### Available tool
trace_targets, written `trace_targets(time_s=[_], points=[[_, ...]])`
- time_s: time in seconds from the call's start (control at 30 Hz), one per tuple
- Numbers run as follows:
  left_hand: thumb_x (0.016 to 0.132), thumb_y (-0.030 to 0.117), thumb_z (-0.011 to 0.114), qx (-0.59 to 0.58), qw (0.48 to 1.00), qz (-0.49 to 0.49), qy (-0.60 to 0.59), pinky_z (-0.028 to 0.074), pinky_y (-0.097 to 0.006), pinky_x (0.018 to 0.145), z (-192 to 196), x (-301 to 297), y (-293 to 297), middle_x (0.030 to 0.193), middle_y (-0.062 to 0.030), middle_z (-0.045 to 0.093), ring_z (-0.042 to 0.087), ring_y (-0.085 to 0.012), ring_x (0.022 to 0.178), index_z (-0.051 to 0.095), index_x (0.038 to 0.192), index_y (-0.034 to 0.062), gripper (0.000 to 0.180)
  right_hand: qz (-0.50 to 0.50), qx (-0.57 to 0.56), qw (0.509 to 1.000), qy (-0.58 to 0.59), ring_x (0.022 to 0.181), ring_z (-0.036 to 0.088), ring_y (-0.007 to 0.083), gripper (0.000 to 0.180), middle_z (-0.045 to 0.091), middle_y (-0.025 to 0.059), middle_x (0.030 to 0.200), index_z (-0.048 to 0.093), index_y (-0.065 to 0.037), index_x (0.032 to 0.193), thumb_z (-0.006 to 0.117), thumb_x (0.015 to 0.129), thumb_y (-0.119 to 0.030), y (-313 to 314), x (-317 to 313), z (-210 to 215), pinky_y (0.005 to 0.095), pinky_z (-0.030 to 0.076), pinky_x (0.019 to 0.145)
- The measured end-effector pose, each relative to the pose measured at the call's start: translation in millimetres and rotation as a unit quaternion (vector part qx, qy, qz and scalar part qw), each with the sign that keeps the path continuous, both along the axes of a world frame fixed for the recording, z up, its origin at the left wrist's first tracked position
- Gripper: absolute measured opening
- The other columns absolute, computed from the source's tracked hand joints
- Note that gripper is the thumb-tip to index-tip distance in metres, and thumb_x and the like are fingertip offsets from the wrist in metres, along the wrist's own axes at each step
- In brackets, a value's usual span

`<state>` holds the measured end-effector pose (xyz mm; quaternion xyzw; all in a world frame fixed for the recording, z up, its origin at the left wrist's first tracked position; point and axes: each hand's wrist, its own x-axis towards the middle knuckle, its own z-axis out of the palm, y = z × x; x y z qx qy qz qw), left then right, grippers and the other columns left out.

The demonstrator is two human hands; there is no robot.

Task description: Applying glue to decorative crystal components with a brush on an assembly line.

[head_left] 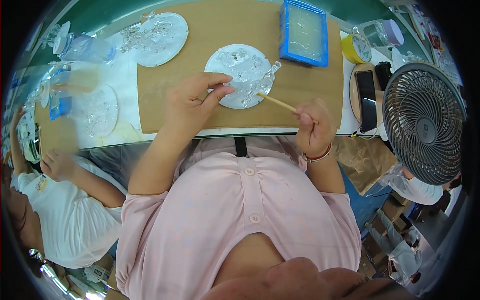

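Note:
My right hand [316, 127] grips a thin wooden stick [281, 103], its far tip reaching the right side of a round white plate [218, 62]. Thumb and forefinger of my left hand [192, 102] are drawn close together over the plate's left edge. Whatever they pinch is too small and clear to make out. Several small transparent pieces lie on this plate. A longer clear piece [271, 73] sticks out past its right rim, near the stick's tip. The plate rests on a brown cardboard sheet [295, 82].
Another white plate [175, 52] with clear pieces stands at the far left. A blue-rimmed tray [282, 45] lies at the back right. Further right are a yellow round container [354, 48], a clear jar [372, 33], a phone [368, 100] and a fan [422, 125]. A co-worker's hand [57, 164] shows at left.

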<state>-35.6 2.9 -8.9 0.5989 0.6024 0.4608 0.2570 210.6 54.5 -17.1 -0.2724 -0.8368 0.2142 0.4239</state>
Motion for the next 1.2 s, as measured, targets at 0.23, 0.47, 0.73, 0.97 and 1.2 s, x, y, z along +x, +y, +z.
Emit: trace_targets(time_s=[0.23,0.47,0.73,0.97,1.2], points=[[0.076,-0.003,0.071,-0.001,1.000,-0.013,-0.026,0.053,-0.025,0.070,-2.2,2.7,-0.4,0.091,-0.0093,0.070,0.067,-0.0155,0.079,0.069,0.091,0.0002,0.016,-0.061,0.014,0.998,-0.006,0.057,0.054,0.0196,0.016,0.058,0.0123,0.069,0.052,0.000,0.087,0.048,0.095,-0.014,1.0,3.0,-5.0,0.0289,0.043,0.054],[0.075,0.001,0.073,0.007,0.999,0.001,-0.045,0.051,-0.025,0.066,-4.4,4.1,-0.9,0.087,-0.0081,0.069,0.065,-0.0153,0.073,0.069,0.092,0.0032,0.017,-0.004,0.017,1.000,0.015,0.057,0.056,0.0191,0.011,0.058,0.0113,0.070,0.052,-0.001,0.088,0.048,0.094,-0.009,6.3,6.8,-3.7,0.0278,0.044,0.053],[0.076,0.002,0.073,-0.027,0.999,0.011,-0.043,0.051,-0.025,0.068,0.5,8.8,-1.3,0.086,-0.0068,0.069,0.065,-0.0145,0.075,0.069,0.091,0.0022,0.015,-0.066,0.015,0.997,0.044,0.058,0.057,0.0175,0.010,0.061,0.0103,0.073,0.054,0.000,0.091,0.051,0.094,-0.009,45.0,5.3,-11.8,0.0262,0.044,0.054],[0.076,0.002,0.073,-0.036,0.998,0.015,-0.040,0.051,-0.025,0.068,0.1,8.2,-3.0,0.086,-0.0068,0.069,0.065,-0.0144,0.075,0.069,0.091,0.0027,0.016,0.005,0.046,0.999,0.007,0.058,0.055,0.0189,0.009,0.061,0.0107,0.071,0.055,0.000,0.090,0.053,0.093,-0.008,27.9,16.1,1.7,0.0274,0.041,0.052],[0.078,-0.001,0.070,-0.016,0.999,-0.020,-0.031,0.053,-0.024,0.070,-4.8,17.2,1.3,0.089,-0.0098,0.070,0.066,-0.0146,0.078,0.067,0.091,-0.0008,0.013,0.005,0.062,0.998,0.026,0.057,0.052,0.0249,0.006,0.060,0.0100,0.074,0.055,-0.003,0.089,0.057,0.085,-0.001,26.9,12.6,-5.7,0.0342,0.041,0.054]])
